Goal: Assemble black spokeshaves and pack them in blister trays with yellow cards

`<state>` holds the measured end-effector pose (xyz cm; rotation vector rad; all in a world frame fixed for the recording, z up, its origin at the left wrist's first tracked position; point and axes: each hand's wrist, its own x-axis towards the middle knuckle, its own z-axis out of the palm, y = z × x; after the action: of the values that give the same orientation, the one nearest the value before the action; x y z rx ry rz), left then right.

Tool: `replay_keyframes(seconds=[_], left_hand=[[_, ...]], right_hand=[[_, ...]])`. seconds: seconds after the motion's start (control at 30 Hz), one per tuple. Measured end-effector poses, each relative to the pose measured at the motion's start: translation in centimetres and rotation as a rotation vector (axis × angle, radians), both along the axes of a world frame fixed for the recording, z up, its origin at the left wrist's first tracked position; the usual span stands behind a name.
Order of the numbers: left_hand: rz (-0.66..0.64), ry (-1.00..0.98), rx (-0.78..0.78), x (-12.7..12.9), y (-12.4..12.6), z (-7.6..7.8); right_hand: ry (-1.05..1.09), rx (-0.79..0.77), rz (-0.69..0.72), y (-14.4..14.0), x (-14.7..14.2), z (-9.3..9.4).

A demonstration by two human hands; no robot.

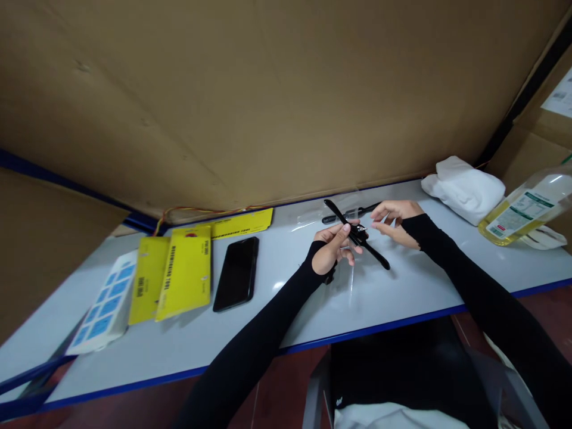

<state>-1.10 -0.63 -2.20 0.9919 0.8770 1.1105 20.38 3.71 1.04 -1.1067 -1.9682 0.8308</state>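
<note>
two hands up over the white table (313, 322), both in long black sleeves. your left hand (333, 247) is closed in a pinch around a thin black strap (357, 235), thumb and fingers gripping its middle where a small dark block with a bit of metal sits; cannot tell what that block is. the strap runs tilted, one end up toward the back wall, the other end down to the right, just off the table top. your right hand (395, 223) is just beside it, fingers loosely spread and curled, fingertips near the strap's middle; cannot tell if they touch it. nothing gripped in that hand as far as you can see.

left of the hands, well apart, a black phone (236, 273) lies flat, screen up. next to it, further left, two yellow packets (172, 277) overlapping, then a white card with blue squares (107, 307) at the table's left end. behind the phone, another yellow card (243, 223) by the wall. behind the hands, a second black strap-like piece (353, 211) lies on the table on clear plastic. far right: a white folded cloth (465, 187) and a clear bottle of yellow liquid (522, 211) lying on its side. brown cardboard (268, 89) backs it all.
</note>
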Motion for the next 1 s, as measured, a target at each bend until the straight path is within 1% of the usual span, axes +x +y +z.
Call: replay_keyframes(seconds=[0.07,0.1,0.17,0.23,0.27,0.3,0.37,0.4,0.43,0.57,0.67,0.77,0.83,0.93,1.0], left_hand=[[0.007,-0.001,-0.006,0.0,0.0,-0.1],[0.006,0.003,-0.005,0.0,0.0,-0.1],[-0.003,0.012,-0.002,0.0,-0.1,-0.1],[-0.01,0.016,-0.001,0.0,-0.2,0.0],[-0.01,0.015,-0.001,0.0,-0.2,0.1],[-0.007,0.014,0.0,0.1,-0.3,0.2],[-0.007,0.014,-0.002,0.1,-0.4,0.3],[-0.01,0.016,-0.002,0.1,-0.4,0.4],[-0.013,0.02,-0.003,0.1,-0.5,0.4],[-0.018,0.044,-0.003,0.1,-0.4,0.3],[-0.013,0.052,0.001,0.1,-0.4,0.3],[-0.004,0.043,0.002,0.2,-0.5,0.5],[-0.007,0.038,0.0,0.3,-0.6,0.7],[-0.01,0.037,0.005,0.3,-0.7,0.7],[-0.005,0.04,0.01,0.3,-0.7,0.6]], right_hand=[[0.004,0.036,-0.018,-0.1,0.1,0.0],[0.017,0.043,-0.002,-0.2,0.0,0.1],[0.02,0.065,0.091,-0.4,-0.2,0.1],[-0.003,0.139,0.163,-0.4,-0.2,0.3],[-0.011,0.191,0.154,-0.4,-0.1,0.4],[-0.011,0.239,0.112,-0.3,0.0,0.5],[0.01,0.294,-0.018,-0.2,0.1,0.7],[0.023,0.287,-0.063,-0.2,0.0,0.7],[0.035,0.255,-0.077,-0.3,-0.1,0.6],[0.037,0.084,0.009,-0.7,-1.0,-0.1],[0.005,0.048,0.015,-0.6,-0.7,0.0],[0.027,0.013,0.016,-0.2,0.4,0.8],[0.048,-0.003,-0.008,-0.2,0.7,1.1],[0.072,-0.028,-0.052,-0.6,0.1,0.8],[0.077,-0.04,-0.051,-0.9,-0.5,0.4]])
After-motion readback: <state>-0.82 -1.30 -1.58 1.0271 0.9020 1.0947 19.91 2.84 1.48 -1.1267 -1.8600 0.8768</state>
